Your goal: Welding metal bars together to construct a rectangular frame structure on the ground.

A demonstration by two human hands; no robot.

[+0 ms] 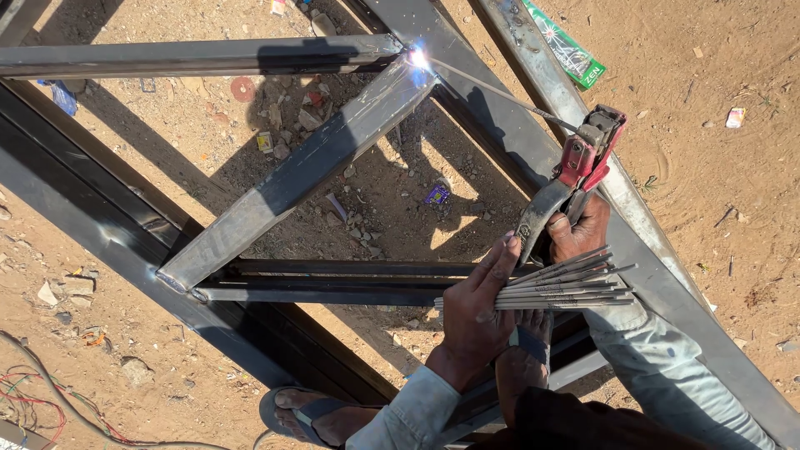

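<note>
The single head view looks steeply down, close over the hands [500,292] and the steel frame [300,179].

Both arms wore long pale grey-blue sleeves [667,375], creased and loose, the cuffs reaching the wrists. The hands were bare. The feet wore open sandals [287,410] with dark straps, toes uncovered, above dark trousers [575,425].

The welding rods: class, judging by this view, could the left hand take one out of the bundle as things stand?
Probably yes. The left hand already holds the bundle of welding rods, its fingers across them, and nothing covers them. The right hand is busy gripping the red electrode holder.
</note>
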